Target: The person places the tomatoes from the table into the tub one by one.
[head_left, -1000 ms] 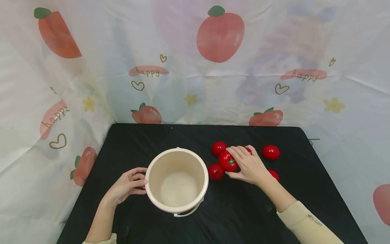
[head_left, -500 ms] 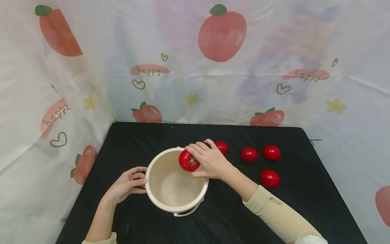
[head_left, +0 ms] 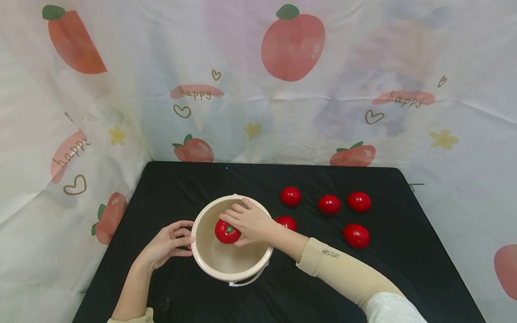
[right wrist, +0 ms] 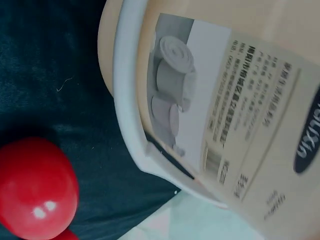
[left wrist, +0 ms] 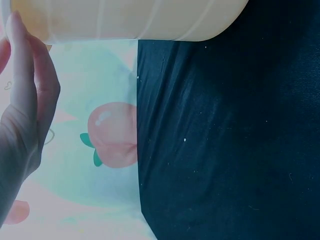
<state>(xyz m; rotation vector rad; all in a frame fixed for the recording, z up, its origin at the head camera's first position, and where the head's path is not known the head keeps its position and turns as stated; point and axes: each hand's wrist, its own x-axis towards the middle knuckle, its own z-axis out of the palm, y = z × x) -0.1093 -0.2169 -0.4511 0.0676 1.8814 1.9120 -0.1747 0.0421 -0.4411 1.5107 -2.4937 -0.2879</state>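
Note:
My right hand [head_left: 252,224] is down inside a cream bucket [head_left: 197,256] and holds a red tomato [head_left: 227,232] with a green stem. The fingertips lie over the tomato's top and far side. The bucket stands upright, its white handle [head_left: 249,282] hanging at the near side. My left hand [head_left: 167,244] touches the bucket's left rim from outside; in the left wrist view its fingers [left wrist: 22,70] are fairly straight against the bucket's wall [left wrist: 120,20]. The right wrist view shows a printed label [right wrist: 235,115] on the bucket's outer wall, but neither the right hand nor the held tomato.
Right of the bucket, several more tomatoes lie on the black table [head_left: 323,287]: one by the rim [head_left: 287,223], partly behind my forearm, one at the back [head_left: 291,196], others farther right [head_left: 357,236]. A patterned curtain [head_left: 258,121] hangs behind and at the sides.
My right hand has lifted the tomato from the group, carried it left over the rim and lowered it into the bucket. My left hand and the bucket have stayed in place.

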